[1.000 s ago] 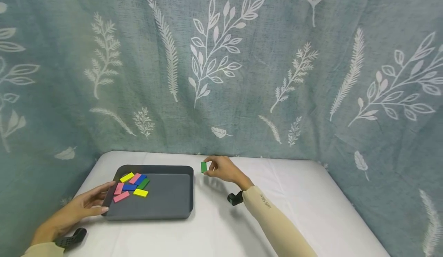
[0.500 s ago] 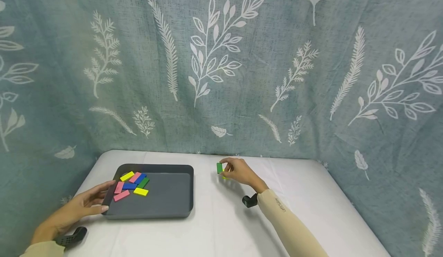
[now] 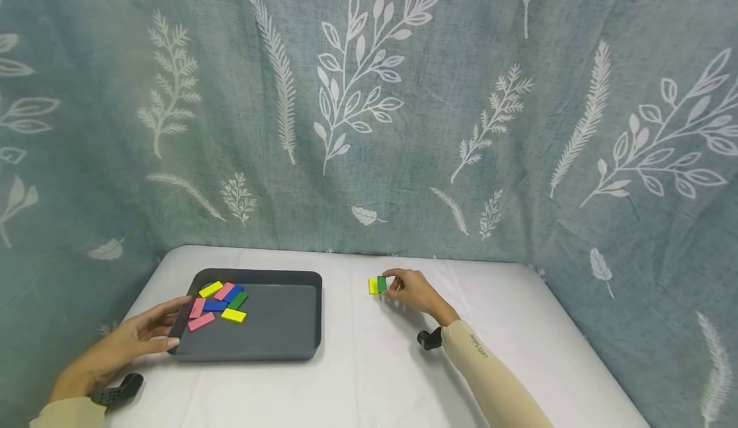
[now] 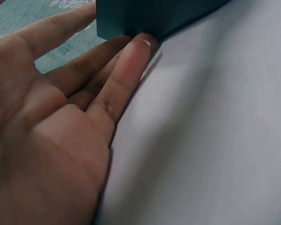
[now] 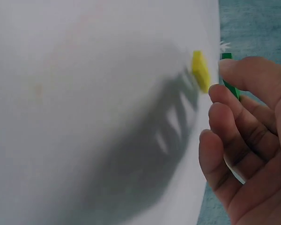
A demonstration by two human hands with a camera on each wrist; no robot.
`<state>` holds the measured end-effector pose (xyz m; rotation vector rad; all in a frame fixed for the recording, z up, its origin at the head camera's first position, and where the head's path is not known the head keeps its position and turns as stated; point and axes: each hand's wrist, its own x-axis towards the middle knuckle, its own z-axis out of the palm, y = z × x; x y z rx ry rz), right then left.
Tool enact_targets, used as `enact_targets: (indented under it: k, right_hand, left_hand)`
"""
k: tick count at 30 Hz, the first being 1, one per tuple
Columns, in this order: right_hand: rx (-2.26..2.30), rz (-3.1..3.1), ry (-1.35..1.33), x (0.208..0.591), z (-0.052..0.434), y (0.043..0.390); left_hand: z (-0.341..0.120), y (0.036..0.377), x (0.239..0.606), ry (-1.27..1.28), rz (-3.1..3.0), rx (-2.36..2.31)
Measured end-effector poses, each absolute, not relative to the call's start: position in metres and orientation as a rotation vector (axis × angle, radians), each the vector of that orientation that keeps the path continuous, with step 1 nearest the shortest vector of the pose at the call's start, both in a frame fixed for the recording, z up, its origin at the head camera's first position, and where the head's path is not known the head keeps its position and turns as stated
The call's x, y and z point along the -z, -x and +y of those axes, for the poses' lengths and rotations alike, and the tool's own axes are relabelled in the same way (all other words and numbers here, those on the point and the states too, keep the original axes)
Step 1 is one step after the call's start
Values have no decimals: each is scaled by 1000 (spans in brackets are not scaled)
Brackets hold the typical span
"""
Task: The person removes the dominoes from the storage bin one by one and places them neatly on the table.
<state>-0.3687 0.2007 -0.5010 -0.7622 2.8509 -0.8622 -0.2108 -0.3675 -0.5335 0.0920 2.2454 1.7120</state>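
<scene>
A dark grey tray (image 3: 271,335) lies on the white table (image 3: 369,377) at the left, with several coloured blocks (image 3: 221,301) in its far left corner. My left hand (image 3: 135,338) rests with straight fingers (image 4: 126,70) against the tray's left edge (image 4: 131,18). My right hand (image 3: 410,290) pinches a green block (image 3: 382,284) upright, right beside a yellow block (image 3: 373,286) standing on the table. In the right wrist view the green block (image 5: 230,83) shows between thumb and fingers, close to the yellow block (image 5: 200,70).
A leaf-patterned teal curtain (image 3: 369,107) hangs close behind the table and wraps its left and right sides. Bare white tabletop lies right of the tray and in front of my right hand.
My right hand has carried the green block rightward and down, from near the tray's far corner to beside the yellow block. The left hand has stayed at the tray's edge.
</scene>
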Motion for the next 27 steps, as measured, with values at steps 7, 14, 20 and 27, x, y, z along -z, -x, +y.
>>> enact_targets:
  k: [7, 14, 20, 27]
  right_hand:
    - [883, 2833, 661, 509, 210, 370]
    - [890, 2823, 626, 514, 216, 372]
    - [882, 2825, 600, 516, 217, 376]
    - [872, 2823, 594, 519, 217, 380]
  left_hand:
    - [-367, 212, 532, -85, 2250, -1721]
    - [-367, 209, 533, -87, 2254, -1733]
    - [-368, 208, 532, -89, 2240, -1742]
    - [-366, 208, 533, -57, 2248, -1740]
